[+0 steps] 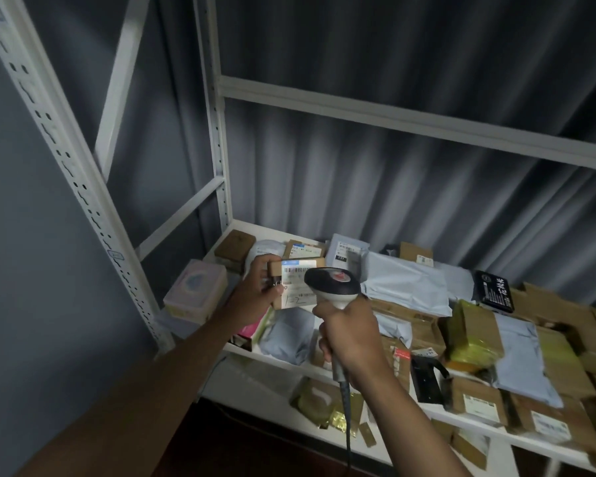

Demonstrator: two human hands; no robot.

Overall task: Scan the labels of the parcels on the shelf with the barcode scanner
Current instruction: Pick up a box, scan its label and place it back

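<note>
White metal shelf (pixel 255 356) is seen against a grey pleated curtain (pixel 393 166); its deck is crowded with parcels (pixel 406 287) (grey mailers, brown cartons, one black packet). A small brown box (pixel 298 285) is held above the shelf's left end, label (pixel 298 290) facing the camera, by the left hand (pixel 255 294), its grip clenched on the box edge. The barcode scanner (pixel 334 287) is grasped by the handle in the right hand (pixel 351 335), head just beside the label.
</note>
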